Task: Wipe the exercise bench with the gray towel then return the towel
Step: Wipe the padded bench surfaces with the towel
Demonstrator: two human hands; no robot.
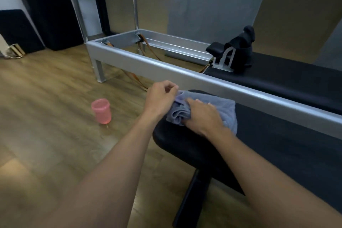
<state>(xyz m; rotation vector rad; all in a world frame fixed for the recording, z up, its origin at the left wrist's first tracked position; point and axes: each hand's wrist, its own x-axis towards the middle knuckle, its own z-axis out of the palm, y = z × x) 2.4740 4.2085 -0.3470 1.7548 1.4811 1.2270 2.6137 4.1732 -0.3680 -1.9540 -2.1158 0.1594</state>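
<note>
Head: right hand (202, 116) grips gray towel (226, 109) (left hand (160, 96) pinches edge).

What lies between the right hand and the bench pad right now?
The gray towel, bunched on the end of the exercise bench; the right hand grips it from above. The head view shows this.

Both forearms extended forward, bare. Left hand (161, 96) pinches towel (228, 110) edge; right hand (202, 116), palm down, grips its folds.
</note>
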